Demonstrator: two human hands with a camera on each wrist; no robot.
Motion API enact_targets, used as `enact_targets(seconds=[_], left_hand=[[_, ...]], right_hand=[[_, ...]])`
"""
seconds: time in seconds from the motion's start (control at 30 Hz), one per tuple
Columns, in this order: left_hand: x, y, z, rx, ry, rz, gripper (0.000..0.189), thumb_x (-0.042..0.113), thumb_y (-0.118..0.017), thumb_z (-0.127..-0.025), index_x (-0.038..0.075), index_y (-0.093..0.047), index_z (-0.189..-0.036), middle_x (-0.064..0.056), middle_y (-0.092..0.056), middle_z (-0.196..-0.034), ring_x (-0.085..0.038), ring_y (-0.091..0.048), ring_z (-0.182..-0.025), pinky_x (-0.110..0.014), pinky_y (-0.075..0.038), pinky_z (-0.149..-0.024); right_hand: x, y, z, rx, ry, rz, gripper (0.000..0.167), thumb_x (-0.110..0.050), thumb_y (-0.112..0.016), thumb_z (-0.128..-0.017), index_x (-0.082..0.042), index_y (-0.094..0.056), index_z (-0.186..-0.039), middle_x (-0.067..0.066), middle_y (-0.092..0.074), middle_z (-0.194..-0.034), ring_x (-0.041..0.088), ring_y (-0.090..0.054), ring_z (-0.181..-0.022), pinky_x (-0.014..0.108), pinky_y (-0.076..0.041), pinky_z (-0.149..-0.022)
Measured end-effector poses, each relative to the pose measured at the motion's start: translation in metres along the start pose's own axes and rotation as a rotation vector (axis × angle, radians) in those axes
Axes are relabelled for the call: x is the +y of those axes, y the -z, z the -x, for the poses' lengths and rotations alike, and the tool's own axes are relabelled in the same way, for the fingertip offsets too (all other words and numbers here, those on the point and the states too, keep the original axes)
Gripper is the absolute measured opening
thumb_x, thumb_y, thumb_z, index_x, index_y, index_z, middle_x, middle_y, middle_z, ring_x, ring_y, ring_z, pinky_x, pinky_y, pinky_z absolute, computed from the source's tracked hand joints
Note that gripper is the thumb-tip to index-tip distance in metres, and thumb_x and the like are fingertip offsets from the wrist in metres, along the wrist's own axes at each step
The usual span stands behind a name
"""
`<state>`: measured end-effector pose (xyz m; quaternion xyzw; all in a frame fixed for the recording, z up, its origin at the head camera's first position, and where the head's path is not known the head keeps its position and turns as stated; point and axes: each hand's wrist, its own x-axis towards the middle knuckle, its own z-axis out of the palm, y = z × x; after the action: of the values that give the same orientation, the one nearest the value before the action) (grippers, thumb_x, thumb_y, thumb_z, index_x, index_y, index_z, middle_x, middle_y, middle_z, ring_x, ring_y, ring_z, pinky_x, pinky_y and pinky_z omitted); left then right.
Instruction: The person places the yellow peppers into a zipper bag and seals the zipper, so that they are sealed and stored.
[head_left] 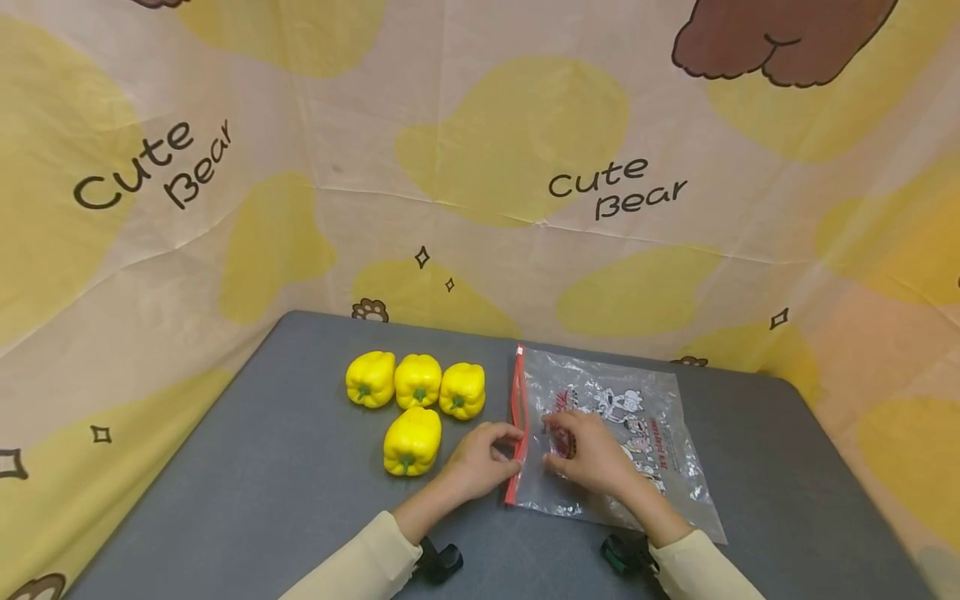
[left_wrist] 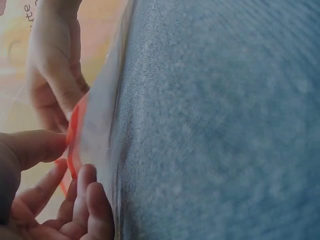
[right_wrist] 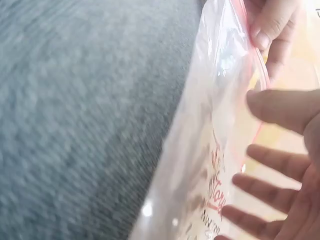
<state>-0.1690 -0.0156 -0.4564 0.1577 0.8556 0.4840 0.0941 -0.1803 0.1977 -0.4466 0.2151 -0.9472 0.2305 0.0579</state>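
A clear zip bag (head_left: 637, 437) with a red zip strip (head_left: 517, 417) and printed cartoon figures lies flat on the table. My left hand (head_left: 480, 460) pinches the strip near its front end; thumb and index finger meet the red edge in the left wrist view. Over the printed side, my right hand (head_left: 592, 457) hovers with its fingers spread, and in the right wrist view its thumb reaches to the bag's mouth. Left of the bag sit yellow bell peppers: three in a row at the back, the middle pepper (head_left: 417, 379) among them, and one larger pepper (head_left: 412, 442) in front.
The grey table (head_left: 300, 467) has rounded back corners. A fabric curtain (head_left: 480, 167) with yellow patches and "Cute Bear" lettering hangs close behind and along both sides. Dark wrist straps (head_left: 438, 562) are on both forearms.
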Motion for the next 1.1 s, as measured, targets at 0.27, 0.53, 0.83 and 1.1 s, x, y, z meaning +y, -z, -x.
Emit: enact_targets(seconds=[0.27,0.53,0.83,1.1], left_hand=[[0.0,0.002,-0.001,0.042,-0.07,0.004,0.034,0.012,-0.072,-0.082,0.013,-0.065,-0.116,-0.005,-0.058,-0.104,-0.013,-0.058,-0.086,-0.024,-0.051,-0.075],[0.004,0.002,0.0,0.005,-0.128,0.093,0.033,0.009,-0.067,-0.087,0.014,-0.062,-0.12,-0.002,-0.062,-0.106,-0.013,-0.057,-0.089,-0.021,-0.051,-0.074],[0.008,0.001,0.002,0.003,-0.222,0.18,0.034,0.003,-0.064,-0.088,0.007,-0.06,-0.122,-0.008,-0.065,-0.113,-0.019,-0.062,-0.095,-0.027,-0.052,-0.082],[0.007,-0.002,0.001,0.01,-0.226,0.172,0.032,0.004,-0.063,-0.089,0.009,-0.062,-0.121,-0.008,-0.064,-0.113,-0.02,-0.063,-0.096,-0.027,-0.052,-0.083]], right_hand=[[0.001,0.009,-0.001,0.029,0.066,-0.057,0.061,-0.027,-0.08,-0.076,-0.01,-0.058,-0.13,0.013,-0.06,-0.129,0.032,-0.056,-0.118,0.051,-0.049,-0.093],[0.002,0.014,0.002,0.033,0.106,-0.04,0.066,-0.033,-0.079,-0.075,-0.012,-0.056,-0.133,0.012,-0.059,-0.132,0.034,-0.055,-0.119,0.056,-0.048,-0.091],[0.003,0.013,0.006,0.051,0.098,-0.092,0.057,-0.029,-0.08,-0.077,-0.014,-0.061,-0.129,0.006,-0.063,-0.128,0.029,-0.058,-0.118,0.05,-0.05,-0.093],[0.001,0.008,0.009,0.072,0.032,-0.149,0.043,-0.025,-0.079,-0.079,-0.017,-0.067,-0.12,0.001,-0.068,-0.119,0.021,-0.065,-0.108,0.042,-0.054,-0.087]])
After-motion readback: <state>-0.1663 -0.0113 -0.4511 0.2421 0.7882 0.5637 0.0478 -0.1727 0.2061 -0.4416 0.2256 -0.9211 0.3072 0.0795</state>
